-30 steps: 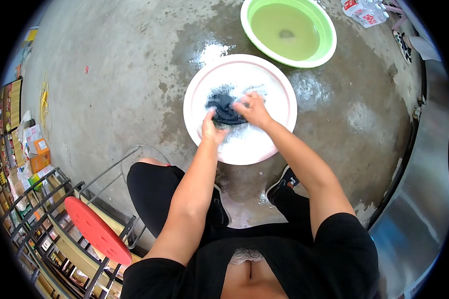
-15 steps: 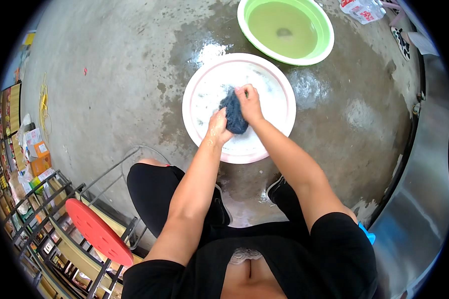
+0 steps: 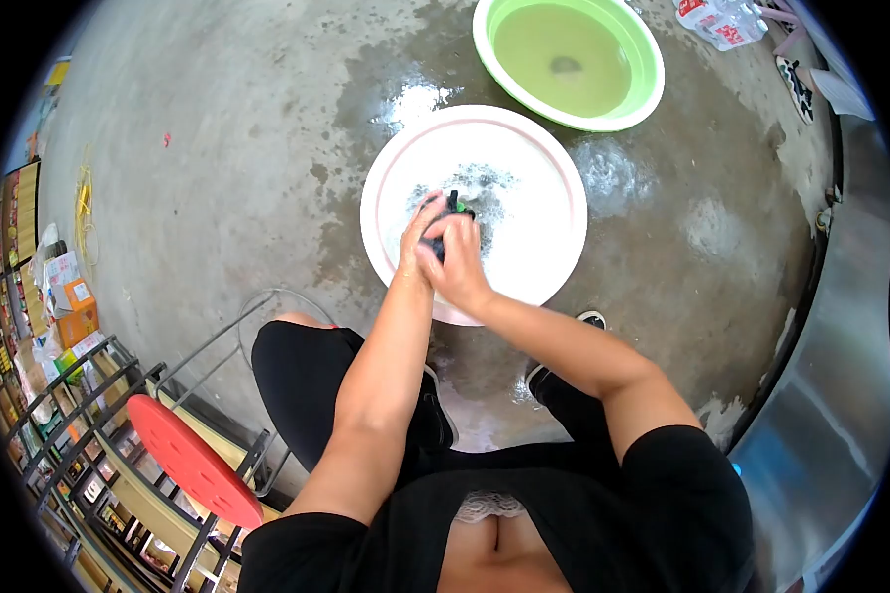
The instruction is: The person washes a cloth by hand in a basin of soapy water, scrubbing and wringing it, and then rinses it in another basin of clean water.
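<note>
Over a white basin (image 3: 384, 158) with a pink inner ring and sudsy water, both hands grip a dark cloth (image 3: 452, 204). My left hand (image 3: 418, 229) is wrapped round the cloth's left side. Pressed against it from the right, my right hand (image 3: 455, 255) has its fingers curled over the bunched cloth. Most of the cloth is hidden between the two hands. A small green spot shows at its upper end.
A green basin (image 3: 651, 89) of murky water stands behind at the right. Wrapped bottles (image 3: 724, 24) and a person's shoe (image 3: 795, 89) are at the upper right. A red stool seat (image 3: 194, 460) and a black rack stand at lower left.
The cloth was spread low in the basin, then lifted, and is now bunched between my hands. My right hand has moved down and left, against my left hand.
</note>
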### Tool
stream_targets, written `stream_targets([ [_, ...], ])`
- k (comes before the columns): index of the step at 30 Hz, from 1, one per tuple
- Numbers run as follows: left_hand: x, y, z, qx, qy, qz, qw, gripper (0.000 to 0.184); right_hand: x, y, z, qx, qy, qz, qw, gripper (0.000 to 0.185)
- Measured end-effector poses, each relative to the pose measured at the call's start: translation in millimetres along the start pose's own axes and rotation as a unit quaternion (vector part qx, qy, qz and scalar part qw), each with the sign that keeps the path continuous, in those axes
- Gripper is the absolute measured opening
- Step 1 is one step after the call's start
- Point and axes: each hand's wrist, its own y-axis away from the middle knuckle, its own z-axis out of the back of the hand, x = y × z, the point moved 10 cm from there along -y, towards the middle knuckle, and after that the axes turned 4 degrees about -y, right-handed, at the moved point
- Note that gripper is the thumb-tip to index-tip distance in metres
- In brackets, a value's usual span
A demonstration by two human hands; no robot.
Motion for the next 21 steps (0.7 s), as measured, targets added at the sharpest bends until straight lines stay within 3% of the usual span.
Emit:
stream_targets([
  [1,-4,0,7,-0.035,-0.048,-0.067,0.996,0.03,-17,-13,9,-0.037,0.0,0.005,0.999,0.016],
  [2,-6,23,-21,-0.14,-0.082,-0.02,0.987,0.027,-61,-21,13,-0.052,-0.047,-0.116,0.991,0.013],
  [3,1,28,-23,-0.18,-0.03,-0.024,0.983,0.019,-105,-22,17,-0.066,-0.094,-0.233,0.966,0.013],
  [4,5,26,-26,-0.164,-0.024,-0.025,0.986,0.019,-123,-27,19,-0.049,-0.141,-0.299,0.942,0.021],
  [5,8,23,-28,-0.148,-0.019,-0.025,0.988,0.02,-123,-16,3,0.002,-0.297,-0.361,0.884,0.029],
  [7,0,18,-14,-0.155,-0.063,-0.033,0.985,0.026,-89,-6,1,-0.024,-0.061,-0.195,0.979,0.031],
  [8,-3,9,-2,-0.147,-0.086,-0.022,0.985,0.032,-70,10,-9,-0.017,-0.055,-0.221,0.974,0.042],
  [9,-11,16,-4,-0.163,-0.061,-0.028,0.984,0.033,-45,31,-19,-0.043,-0.014,-0.167,0.985,0.049],
  [13,-14,26,-31,-0.145,-0.109,-0.05,0.982,0.033,-78,2,0,-0.047,-0.123,-0.231,0.964,0.042],
  [14,-10,28,-38,-0.149,-0.119,-0.046,0.981,0.037,-109,-5,8,-0.074,-0.227,-0.315,0.919,0.037],
  [17,-6,31,-41,-0.178,-0.119,-0.014,0.977,0.035,-128,2,-1,-0.059,-0.268,-0.363,0.89,0.041],
  [19,-10,17,-2,-0.168,-0.167,-0.036,0.971,0.038,-76,19,-19,0.011,-0.029,-0.289,0.957,0.046],
  [20,-6,10,9,-0.134,-0.091,-0.027,0.986,0.041,-47,34,-30,0.047,-0.062,-0.335,0.939,0.053],
  [21,-7,16,-1,-0.135,-0.089,-0.027,0.986,0.041,-42,34,-27,0.008,-0.061,-0.319,0.946,0.052],
])
